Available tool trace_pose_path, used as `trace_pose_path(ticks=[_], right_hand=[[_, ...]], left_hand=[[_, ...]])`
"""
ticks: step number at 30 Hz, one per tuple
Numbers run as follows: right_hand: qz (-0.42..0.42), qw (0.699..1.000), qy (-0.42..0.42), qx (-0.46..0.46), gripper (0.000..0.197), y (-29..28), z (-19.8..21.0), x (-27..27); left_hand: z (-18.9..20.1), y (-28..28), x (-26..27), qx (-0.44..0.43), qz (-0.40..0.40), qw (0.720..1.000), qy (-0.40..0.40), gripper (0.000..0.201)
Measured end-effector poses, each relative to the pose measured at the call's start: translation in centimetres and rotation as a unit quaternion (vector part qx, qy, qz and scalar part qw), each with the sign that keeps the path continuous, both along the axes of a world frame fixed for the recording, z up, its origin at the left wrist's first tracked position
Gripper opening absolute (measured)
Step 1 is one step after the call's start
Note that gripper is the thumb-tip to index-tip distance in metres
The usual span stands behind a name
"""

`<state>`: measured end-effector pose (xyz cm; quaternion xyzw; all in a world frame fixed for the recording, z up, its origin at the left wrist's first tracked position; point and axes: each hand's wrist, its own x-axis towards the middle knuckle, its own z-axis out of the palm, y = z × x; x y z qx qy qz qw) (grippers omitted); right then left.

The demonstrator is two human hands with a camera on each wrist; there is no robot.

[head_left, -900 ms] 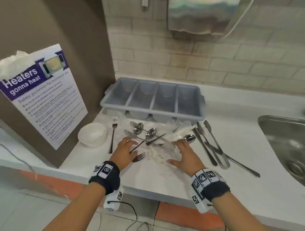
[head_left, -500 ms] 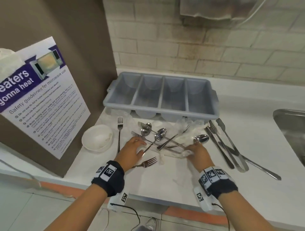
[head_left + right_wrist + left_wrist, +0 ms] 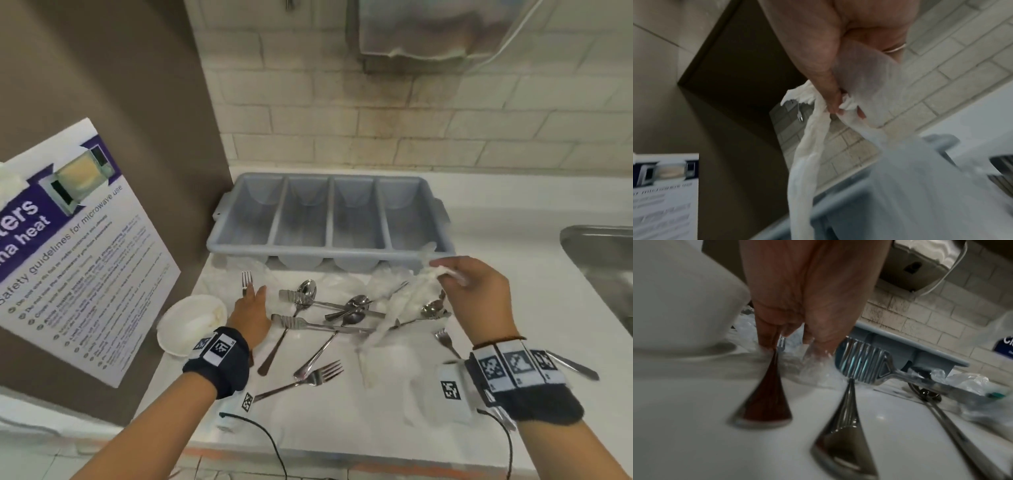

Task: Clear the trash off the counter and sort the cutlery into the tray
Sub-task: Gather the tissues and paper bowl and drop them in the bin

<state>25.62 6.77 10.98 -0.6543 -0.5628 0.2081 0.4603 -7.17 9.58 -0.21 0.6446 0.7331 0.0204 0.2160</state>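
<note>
The grey four-slot tray (image 3: 329, 255) stands empty at the back of the white counter. In front of it spoons (image 3: 356, 306), forks (image 3: 318, 371) and ribbed-handled knives (image 3: 291, 322) lie mixed with crumpled clear plastic wrap (image 3: 346, 282). My right hand (image 3: 442, 270) is raised in front of the tray's right corner and pinches a white paper napkin (image 3: 400, 308), which hangs down to the pile. The right wrist view shows thumb and finger (image 3: 834, 104) pinching the napkin (image 3: 807, 154) and some clear film. My left hand (image 3: 255, 296) lies flat, its straight fingers (image 3: 766, 335) touching a fork (image 3: 764, 402) beside the bowl.
A white bowl (image 3: 191, 322) sits left of my left hand. A microwave poster (image 3: 72, 246) leans against the brown wall on the left. A steel sink (image 3: 603, 267) is at the right. A knife tip (image 3: 572, 366) shows beyond my right wrist. A paper towel dispenser (image 3: 428, 31) hangs above.
My right hand has pinched the napkin and lifted it up and to the right. My left hand has moved forward and left onto the fork by the bowl.
</note>
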Motion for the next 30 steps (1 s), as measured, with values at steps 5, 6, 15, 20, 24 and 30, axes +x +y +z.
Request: trace_pose_path(ticks=[5, 6, 15, 20, 24, 30], right_hand=[[-0.014, 0.995, 0.077, 0.066, 0.020, -1.3, 4.0, 0.8], [-0.013, 0.994, 0.089, 0.063, 0.022, -1.8, 4.0, 0.9], [0.021, 0.988, 0.152, 0.020, 0.032, -5.5, -0.2, 0.3], [0.067, 0.988, 0.134, -0.025, 0.023, -6.5, -1.3, -0.3], [0.158, 0.983, -0.004, -0.091, 0.034, -7.5, -2.6, -0.5], [0.161, 0.943, -0.191, -0.219, 0.030, -7.5, -8.4, -1.1]], left_hand=[[-0.2, 0.9, -0.3, 0.054, -0.080, 0.986, 0.137, 0.053], [-0.3, 1.1, -0.3, 0.068, -0.087, 0.985, 0.132, 0.047], [2.1, 1.7, -0.1, 0.223, 0.031, 0.964, -0.143, 0.019], [7.6, 1.3, -0.5, 0.364, 0.068, 0.898, -0.239, 0.031], [12.6, 0.0, -1.4, 0.492, 0.075, 0.808, -0.317, 0.030], [15.1, -5.6, -3.3, 0.507, 0.072, 0.776, -0.368, 0.048]])
